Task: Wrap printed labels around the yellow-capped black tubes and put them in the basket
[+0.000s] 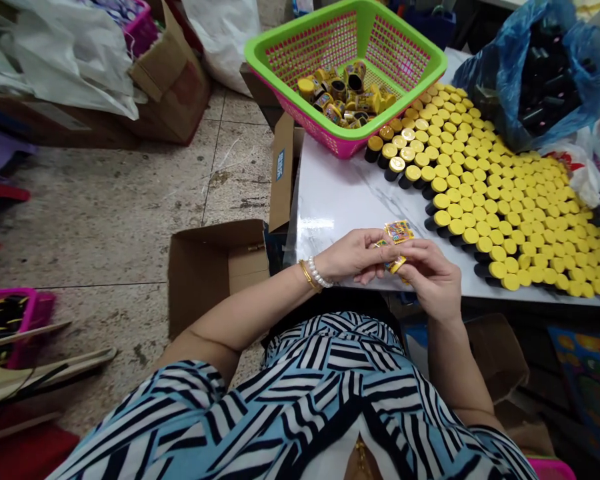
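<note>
My left hand [354, 256] and my right hand [430, 275] meet at the front edge of a white marble-look table [330, 200]. Both pinch small colourful printed stickers [399, 232], one sheet sticking up above the fingers, a yellow piece [396, 265] between them. The left wrist wears gold bangles and a pearl bracelet. Just right of the hands stand several tightly packed rows of black bottles with yellow caps [500, 193].
A green and pink basket [300, 47] at the table's back holds several labelled bottles. A blue plastic bag [510, 67] of black bottles sits at back right. Open cardboard boxes [215, 267] stand on the floor to the left, with a pink basket [10, 313] beyond.
</note>
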Demonstrator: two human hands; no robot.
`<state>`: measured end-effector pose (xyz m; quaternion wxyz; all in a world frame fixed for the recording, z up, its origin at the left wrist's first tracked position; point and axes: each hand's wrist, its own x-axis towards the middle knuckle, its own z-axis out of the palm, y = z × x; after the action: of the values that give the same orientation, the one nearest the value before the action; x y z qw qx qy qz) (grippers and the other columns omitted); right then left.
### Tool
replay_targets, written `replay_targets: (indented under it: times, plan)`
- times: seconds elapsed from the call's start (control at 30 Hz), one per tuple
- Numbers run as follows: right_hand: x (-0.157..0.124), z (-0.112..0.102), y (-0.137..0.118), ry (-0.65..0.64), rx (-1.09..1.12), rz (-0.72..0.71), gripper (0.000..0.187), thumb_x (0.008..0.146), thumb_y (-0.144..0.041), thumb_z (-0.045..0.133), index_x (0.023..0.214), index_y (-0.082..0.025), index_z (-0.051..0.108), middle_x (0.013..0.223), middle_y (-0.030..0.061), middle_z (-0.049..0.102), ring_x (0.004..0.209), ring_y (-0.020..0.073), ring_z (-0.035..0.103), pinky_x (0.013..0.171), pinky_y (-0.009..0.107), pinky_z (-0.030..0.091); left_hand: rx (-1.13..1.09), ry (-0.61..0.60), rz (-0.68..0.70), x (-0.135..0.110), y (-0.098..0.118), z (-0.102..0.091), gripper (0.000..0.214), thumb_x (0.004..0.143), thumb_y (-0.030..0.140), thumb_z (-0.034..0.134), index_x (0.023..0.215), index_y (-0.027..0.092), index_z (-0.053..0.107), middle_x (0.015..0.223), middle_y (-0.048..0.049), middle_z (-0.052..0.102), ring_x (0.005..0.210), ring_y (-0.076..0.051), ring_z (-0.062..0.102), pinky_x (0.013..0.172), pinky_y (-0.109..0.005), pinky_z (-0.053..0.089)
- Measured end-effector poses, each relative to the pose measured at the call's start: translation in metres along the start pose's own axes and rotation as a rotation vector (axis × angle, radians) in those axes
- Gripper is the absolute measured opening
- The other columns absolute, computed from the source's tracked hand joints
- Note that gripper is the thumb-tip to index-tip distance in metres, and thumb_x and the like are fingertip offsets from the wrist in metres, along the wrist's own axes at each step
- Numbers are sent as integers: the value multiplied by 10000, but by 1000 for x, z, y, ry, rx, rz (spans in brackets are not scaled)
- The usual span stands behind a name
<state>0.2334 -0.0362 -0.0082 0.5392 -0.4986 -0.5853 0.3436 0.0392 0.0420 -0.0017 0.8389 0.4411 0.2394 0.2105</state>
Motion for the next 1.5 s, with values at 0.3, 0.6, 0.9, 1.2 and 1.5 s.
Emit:
replay_targets:
  times: [0.3,0.6,0.9,1.2,1.5]
  plan:
    - [3,10,3,18,-149,-161,358,848,-219,819,1191,-314,780,1169,61,717,1049,207,717,909,381,638,-86,14,-85,1,0,-7,610,794,726,754,861,140,601,514,24,617,286,-55,451,285,-159,260]
    - [11,27,-14,40,-463,-339,474,943,-207,675,1404,-317,650,1275,93,693,1167,242,697,987,434,637,126,15,104,-5,15,2,486,895,604,727,1039,174,552,606,75,558,397,-52,481,371,-177,309]
    - [43,-46,-4,345,-1108,-382,237,949,-339,705,1155,-265,794,1078,111,725,989,264,644,926,464,555,1310,1011,585,56,177,-61,384,754,392,898,923,132,671,840,-10,637,859,-157,586,893,-353,481]
    - [-4,-40,13,270,-972,-268,181,954,-272,693,1094,-240,804,908,61,754,831,209,658,808,367,548,1384,327,645,65,40,-21,178,887,254,720,1039,186,782,894,-55,681,743,-163,591,715,-311,445]
    - [-14,-34,2,362,-773,-204,198,952,-283,700,1118,-253,805,952,60,767,806,193,677,752,351,563,1347,297,582,68,11,-22,160,939,230,634,836,163,737,888,-66,657,758,-155,578,687,-284,446]
